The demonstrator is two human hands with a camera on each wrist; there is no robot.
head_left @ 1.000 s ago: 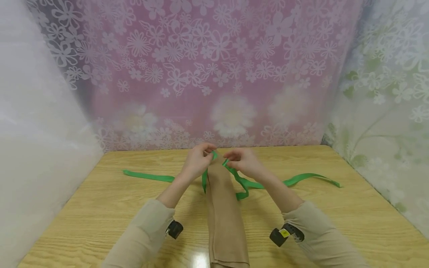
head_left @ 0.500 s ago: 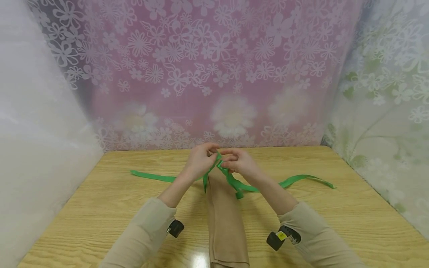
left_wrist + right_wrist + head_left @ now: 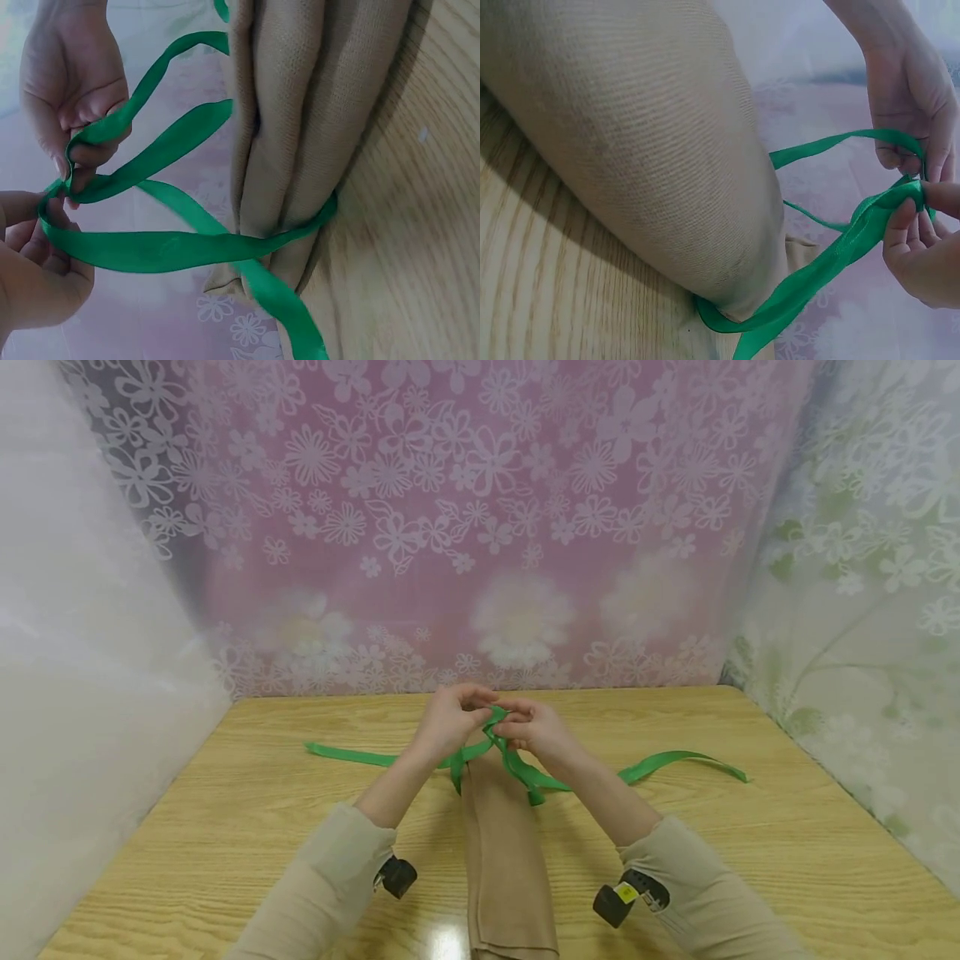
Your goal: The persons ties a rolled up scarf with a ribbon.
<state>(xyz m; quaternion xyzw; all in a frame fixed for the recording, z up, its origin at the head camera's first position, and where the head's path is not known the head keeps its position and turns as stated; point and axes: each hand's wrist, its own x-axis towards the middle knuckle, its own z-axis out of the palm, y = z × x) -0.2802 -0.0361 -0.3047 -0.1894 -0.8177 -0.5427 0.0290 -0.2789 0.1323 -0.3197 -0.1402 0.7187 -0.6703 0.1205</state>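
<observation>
A long folded bundle of tan cloth [image 3: 513, 868] lies lengthwise on the table. A green ribbon [image 3: 142, 251] runs round its far part, with tails spread to left and right. Over the bundle's far end, my left hand [image 3: 444, 723] pinches a loop of the ribbon between thumb and fingers. My right hand [image 3: 546, 732] pinches another length of it, fingertips right beside the left ones. Both wrist views show the ribbon rising from the cloth [image 3: 652, 157] to the meeting fingertips. Where the strands cross there, the fingers partly hide them.
The wooden table [image 3: 300, 827] ends at a pink flowered curtain [image 3: 480, 527] behind the hands. Pale sheets stand on the left [image 3: 105, 610] and right [image 3: 870, 610]. Black wrist cameras hang below both sleeves.
Both hands have come closer together, bringing the two ribbon lengths from apart to crossing at the fingertips. The left tail has been drawn inward to the right; the right tail has shifted slightly left.
</observation>
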